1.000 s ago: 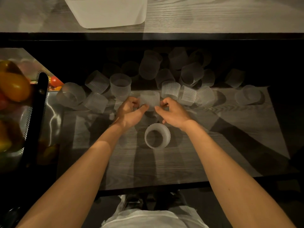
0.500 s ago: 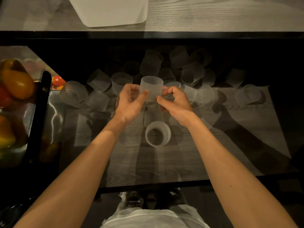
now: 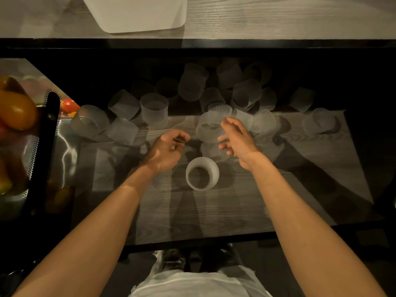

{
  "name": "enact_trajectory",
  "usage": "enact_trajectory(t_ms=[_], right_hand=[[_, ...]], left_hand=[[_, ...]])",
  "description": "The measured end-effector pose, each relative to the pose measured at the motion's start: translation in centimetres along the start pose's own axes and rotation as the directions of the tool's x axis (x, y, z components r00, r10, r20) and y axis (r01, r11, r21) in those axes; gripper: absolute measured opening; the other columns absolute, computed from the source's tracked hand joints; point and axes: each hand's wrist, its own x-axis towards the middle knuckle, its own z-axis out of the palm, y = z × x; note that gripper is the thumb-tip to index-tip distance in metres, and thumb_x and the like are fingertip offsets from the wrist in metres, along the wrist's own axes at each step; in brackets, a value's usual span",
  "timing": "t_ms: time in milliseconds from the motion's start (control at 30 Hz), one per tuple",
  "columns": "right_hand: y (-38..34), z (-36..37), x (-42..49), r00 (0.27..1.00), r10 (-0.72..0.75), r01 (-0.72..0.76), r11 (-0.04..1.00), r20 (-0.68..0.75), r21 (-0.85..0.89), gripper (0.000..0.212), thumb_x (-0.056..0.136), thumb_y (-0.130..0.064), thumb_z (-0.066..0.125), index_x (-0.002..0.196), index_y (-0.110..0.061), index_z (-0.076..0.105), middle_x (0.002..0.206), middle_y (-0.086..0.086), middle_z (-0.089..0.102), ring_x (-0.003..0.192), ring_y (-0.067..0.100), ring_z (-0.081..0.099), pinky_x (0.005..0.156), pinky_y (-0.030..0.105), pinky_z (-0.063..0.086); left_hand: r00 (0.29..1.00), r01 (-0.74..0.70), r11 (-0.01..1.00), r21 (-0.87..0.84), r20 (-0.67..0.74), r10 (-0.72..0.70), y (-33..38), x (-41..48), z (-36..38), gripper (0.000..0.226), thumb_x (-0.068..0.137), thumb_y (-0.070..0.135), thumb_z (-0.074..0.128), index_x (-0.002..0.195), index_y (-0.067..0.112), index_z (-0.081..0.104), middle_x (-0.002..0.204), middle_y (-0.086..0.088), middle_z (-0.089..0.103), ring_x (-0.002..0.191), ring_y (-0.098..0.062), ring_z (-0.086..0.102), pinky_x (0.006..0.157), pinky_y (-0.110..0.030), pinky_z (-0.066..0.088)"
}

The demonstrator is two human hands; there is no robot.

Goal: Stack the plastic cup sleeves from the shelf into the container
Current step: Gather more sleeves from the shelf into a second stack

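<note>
Left hand (image 3: 169, 146) off sleeve (image 3: 211, 125), one container (image 3: 139, 13)

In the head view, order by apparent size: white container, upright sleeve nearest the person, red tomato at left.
1. white container, largest, though cut by the top edge.
2. upright sleeve.
3. red tomato, smallest.
Nearness to the camera may flatter the sleeve.

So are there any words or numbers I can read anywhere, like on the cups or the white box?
None: no word, number or sign can be read in this view.
The cup sleeves show only ribs, and the container is plain white.
The back of the shelf is too dark to tell.
</note>
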Motion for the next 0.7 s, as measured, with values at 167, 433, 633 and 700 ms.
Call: enact_trajectory(t_ms=[167,433,633,700], right_hand=[[0.2,-0.5,-0.1,0.999,0.004,-0.005,1.0,-0.055,-0.018,0.053,0.099,-0.057,0.049,0.146,-0.032,0.045,0.105,0.002,0.068,0.101,0.01,0.059,0.096,0.038,0.043],[-0.1,1.3,-0.2,1.0,0.008,-0.008,1.0,-0.011,0.018,0.038,0.098,-0.057,0.053,0.127,-0.032,0.052,0.125,0.001,0.064,0.104,0.002,0.057,0.084,0.032,0.04],[-0.9,2.5,0.6,0.997,0.081,-0.082,0.99,0.008,0.115,0.038,0.096,-0.058,0.057,0.126,-0.035,0.053,0.118,0.004,0.065,0.111,0.023,0.066,0.091,0.049,0.052],[-1.3,2.9,0.9,0.996,0.088,-0.09,0.988,0.02,0.126,0.039,0.097,-0.055,0.058,0.128,-0.033,0.052,0.12,0.005,0.064,0.109,0.025,0.067,0.092,0.049,0.053]], left_hand=[[0.989,0.147,0.972,-0.184,0.062,-0.138,0.6,0.9,0.6,0.029,0.101,0.011,0.058,0.111,0.036,0.068,0.122,0.012,0.067,0.115,-0.009,0.064,0.101,-0.034,0.052],[0.967,0.248,0.907,-0.341,0.14,-0.212,1.5,1.4,1.1,0.033,0.098,0.005,0.061,0.116,0.033,0.059,0.128,0.003,0.066,0.117,-0.02,0.065,0.101,-0.039,0.053],[0.979,0.196,0.901,-0.386,0.137,-0.154,1.1,1.2,0.8,0.077,0.076,-0.004,0.082,0.133,0.033,0.046,0.126,0.006,0.063,0.119,-0.016,0.062,0.097,-0.034,0.054],[0.98,0.184,0.918,-0.352,0.14,-0.143,1.0,1.3,0.6,0.083,0.073,-0.004,0.083,0.135,0.034,0.043,0.126,0.006,0.062,0.121,-0.016,0.06,0.1,-0.037,0.053]])
